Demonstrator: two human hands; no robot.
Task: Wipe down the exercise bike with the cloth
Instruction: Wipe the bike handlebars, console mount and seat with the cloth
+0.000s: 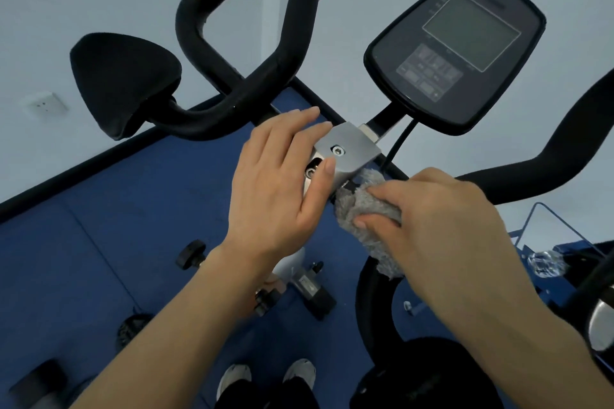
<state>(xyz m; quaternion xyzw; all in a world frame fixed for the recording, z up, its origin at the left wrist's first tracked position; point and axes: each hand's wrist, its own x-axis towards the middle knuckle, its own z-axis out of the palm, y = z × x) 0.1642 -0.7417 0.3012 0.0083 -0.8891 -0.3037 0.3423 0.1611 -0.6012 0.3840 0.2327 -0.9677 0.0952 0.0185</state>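
Note:
The exercise bike fills the view: black padded handlebars (252, 90), a dark console (458, 50) and a silver clamp bracket (349, 149) at the centre. My left hand (279, 183) lies flat against the bracket's left side, fingers extended and thumb near its bolt. My right hand (442, 226) grips a fluffy grey cloth (368, 202) and presses it against the bar just below and right of the bracket. Part of the cloth hangs down under my right hand.
A black elbow pad (123, 83) sits at the left of the handlebars. Blue floor mats (116, 209) lie below, with bike frame parts and knobs (189, 254). My shoes (265, 378) show at the bottom. A blue rack holding a water bottle (545, 262) stands at right. White wall behind.

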